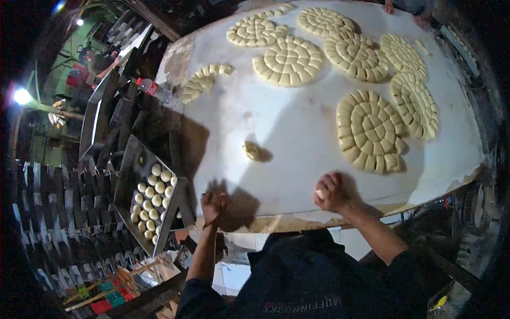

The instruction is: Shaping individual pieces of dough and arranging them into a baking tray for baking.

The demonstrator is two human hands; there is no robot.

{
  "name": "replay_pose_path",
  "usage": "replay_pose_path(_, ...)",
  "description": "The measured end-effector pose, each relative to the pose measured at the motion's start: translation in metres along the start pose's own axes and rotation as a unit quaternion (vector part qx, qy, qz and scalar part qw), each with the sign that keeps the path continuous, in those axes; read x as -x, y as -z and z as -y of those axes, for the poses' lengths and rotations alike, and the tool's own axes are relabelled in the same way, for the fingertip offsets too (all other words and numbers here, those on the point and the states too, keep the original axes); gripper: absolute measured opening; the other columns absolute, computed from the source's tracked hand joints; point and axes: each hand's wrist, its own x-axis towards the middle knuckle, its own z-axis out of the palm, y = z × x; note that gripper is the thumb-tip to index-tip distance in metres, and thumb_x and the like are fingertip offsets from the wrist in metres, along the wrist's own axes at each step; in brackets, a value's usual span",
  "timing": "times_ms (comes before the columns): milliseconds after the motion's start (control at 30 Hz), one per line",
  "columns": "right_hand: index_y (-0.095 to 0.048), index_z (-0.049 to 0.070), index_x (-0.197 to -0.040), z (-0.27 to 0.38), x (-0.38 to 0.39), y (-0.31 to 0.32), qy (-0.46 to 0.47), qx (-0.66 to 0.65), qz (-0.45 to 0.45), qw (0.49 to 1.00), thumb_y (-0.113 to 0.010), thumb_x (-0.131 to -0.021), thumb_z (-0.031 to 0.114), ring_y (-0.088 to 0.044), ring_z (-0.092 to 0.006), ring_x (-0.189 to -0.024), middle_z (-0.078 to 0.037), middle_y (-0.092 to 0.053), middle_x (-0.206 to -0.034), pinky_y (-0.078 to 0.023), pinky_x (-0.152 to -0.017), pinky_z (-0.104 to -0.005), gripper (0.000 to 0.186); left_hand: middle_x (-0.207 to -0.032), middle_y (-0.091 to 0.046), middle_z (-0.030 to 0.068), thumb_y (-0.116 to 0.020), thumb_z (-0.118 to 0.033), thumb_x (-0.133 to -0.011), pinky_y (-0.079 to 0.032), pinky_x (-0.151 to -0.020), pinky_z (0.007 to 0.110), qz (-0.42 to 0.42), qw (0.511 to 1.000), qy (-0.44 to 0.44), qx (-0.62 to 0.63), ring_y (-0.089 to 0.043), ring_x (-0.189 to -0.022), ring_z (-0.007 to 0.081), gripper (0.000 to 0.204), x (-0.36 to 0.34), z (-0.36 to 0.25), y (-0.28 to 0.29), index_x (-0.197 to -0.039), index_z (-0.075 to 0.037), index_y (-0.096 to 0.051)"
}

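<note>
Person's own body, seen from above: loose dark top [319, 274], black or very deep navy, matte, softly creased; single line of small pale block lettering [304, 305] across chest, upside down in this view; left sleeve [204, 297] and right sleeve [409, 274] same dark shade, both ending around elbow; forearms [372, 231] bare below cuffs; left hand [214, 207] and right hand [332, 192] bare too; finer stitching lost in shadow
</note>
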Motion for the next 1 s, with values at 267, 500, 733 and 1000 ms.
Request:
replay_pose_path(267,-0.056,0.004,-0.080,0.033,-0.078,-0.072,-0.134,-0.026,-0.052,0.989,-0.060,-0.076,0.015,-0.054,-0.0354,-0.083,-0.016,-0.055,-0.087,-0.047,-0.083,-0.0504,0.012,-0.092,-0.062,0.0158,-0.063,-0.020,-0.088,-0.045,-0.080,0.041,-0.128,0.992,0.009,0.022,-0.055,-0.091,0.0339,0.018,-0.079,-0.120,-0.049,-0.098,-0.005,-0.064)
replay_pose_path(500,-0.054,0.008,-0.085,0.002,-0.030,-0.021,-0.089,0.010,0.040,0.995,-0.066,-0.073,0.010,-0.057,-0.0371,-0.093,-0.013,-0.056,-0.092,-0.051,-0.073,-0.0479,0.017,-0.111,-0.063,0.0149,-0.061,-0.006,-0.085,-0.041,-0.099,0.045,-0.079,0.977,0.032,0.198,-0.055,-0.109,0.0325,0.018,0.004,0.007,-0.027,-0.103,-0.009,-0.063)
replay_pose_path(733,-0.054,0.002,-0.092,0.038,-0.114,-0.074,-0.225,0.094,-0.109,0.964,-0.059,-0.082,0.007,-0.050,-0.0384,-0.093,-0.018,-0.055,-0.094,-0.039,-0.083,-0.0488,0.012,-0.105,-0.063,0.0166,-0.062,-0.016,-0.078,-0.045,-0.090,0.045,-0.131,0.982,-0.130,0.046,-0.057,-0.100,0.0363,0.021,-0.077,-0.036,-0.042,-0.098,-0.008,-0.062)
replay_pose_path(1000,-0.064,0.002,-0.091,0.057,-0.064,-0.024,-0.432,-0.078,0.061,0.897,-0.059,-0.087,0.020,-0.064,-0.0296,-0.085,-0.013,-0.066,-0.086,-0.050,-0.081,-0.0391,0.019,-0.128,-0.051,0.0231,-0.046,0.000,-0.086,-0.047,-0.099,0.044,0.388,0.917,0.091,0.018,-0.054,-0.116,0.0385,0.056,0.034,-0.088,0.123,-0.141,-0.007,-0.040)
